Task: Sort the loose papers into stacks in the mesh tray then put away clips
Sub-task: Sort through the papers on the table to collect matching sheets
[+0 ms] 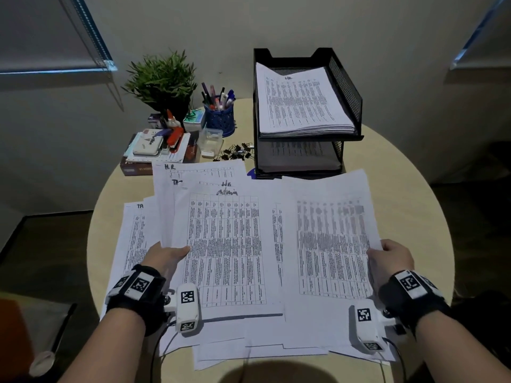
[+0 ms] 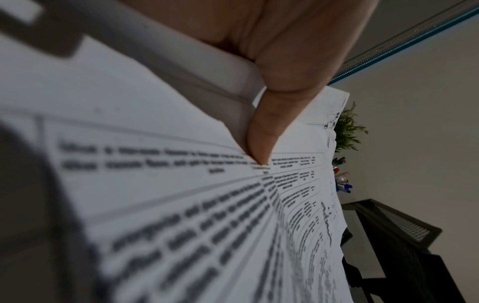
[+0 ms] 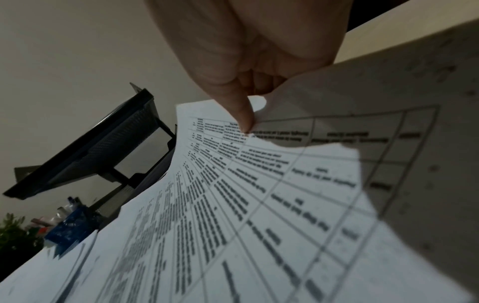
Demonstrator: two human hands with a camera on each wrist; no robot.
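Head view: left hand (image 1: 166,257) pinches a fanned sheaf of papers (image 1: 221,244) by its left edge, thumb (image 2: 261,141) pressed on top, while right hand (image 1: 390,258) pinches a single sheet (image 1: 334,239) at its right edge. Both lifted over loose pages on the round table (image 1: 409,167). Mesh tray (image 1: 345,87) stands beyond, binder clips (image 1: 237,152) heaped just left of it.

A round, pale beige table (image 1: 401,172) was set close against a plain off-white wall (image 1: 221,26); grey roller blinds were drawn at the upper left (image 1: 41,31) and upper right (image 1: 492,29), each edged by a thin line of blue daylight; the room was dimly lit; the floor (image 1: 55,244) around the table was dark; an orange-red surface (image 1: 13,335) was seen at the lower left edge.
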